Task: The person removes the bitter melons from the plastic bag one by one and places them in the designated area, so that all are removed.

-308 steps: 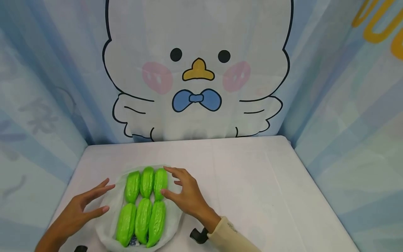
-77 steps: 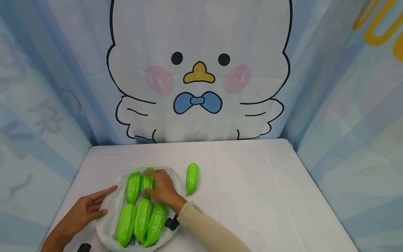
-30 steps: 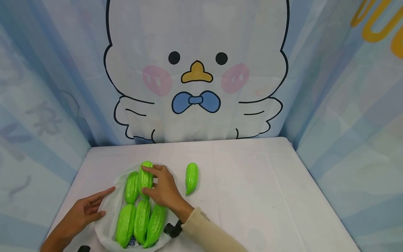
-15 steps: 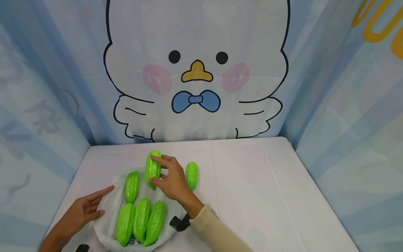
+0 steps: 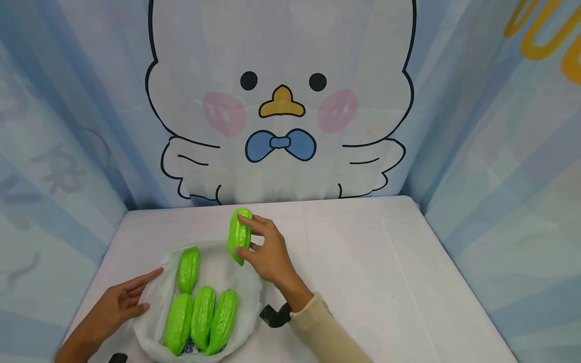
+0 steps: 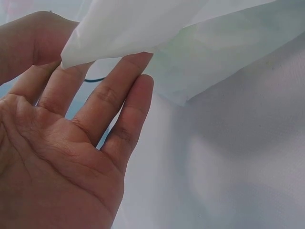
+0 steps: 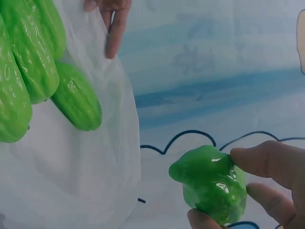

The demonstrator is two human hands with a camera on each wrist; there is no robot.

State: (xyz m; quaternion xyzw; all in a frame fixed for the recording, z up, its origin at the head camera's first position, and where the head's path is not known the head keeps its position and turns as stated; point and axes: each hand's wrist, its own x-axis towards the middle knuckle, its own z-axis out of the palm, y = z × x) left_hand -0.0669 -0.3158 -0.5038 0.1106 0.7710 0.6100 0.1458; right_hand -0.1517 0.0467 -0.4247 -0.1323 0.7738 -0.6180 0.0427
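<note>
Head view shows the right hand (image 5: pixel 268 254) lifted clear of the white tabletop (image 5: pixel 386 282), pinching a glossy bright-green ridged plastic gourd (image 5: pixel 239 235) between thumb and curled fingers; the gourd stands nearly upright in the air above the far edge of the thin white plastic bag (image 5: pixel 247 302). The right wrist view confirms that grip, with the gourd's blunt end (image 7: pixel 209 183) caught between a fingertip above and the thumb below. Four more green gourds of the same kind lie on the opened bag: one alone (image 5: pixel 188 268) in the far row, and three side by side (image 5: pixel 201 318) nearer the person. The left hand (image 5: pixel 120 305) rests flat at the bag's left edge with straight, relaxed fingers; the left wrist view shows those fingers (image 6: pixel 109 100) touching the film, holding nothing.

The step in hand looks like the carry: a gourd has been picked off the bag and is held mid-air over the bare tabletop beside it. Judging from this, the next move calls for lowering it onto the bare tabletop just to the right of the bag, clear of the film, and easing the pinch apart only once it rests, since the smooth rounded shape would likely roll. The left hand should keep the light bag pinned.
</note>
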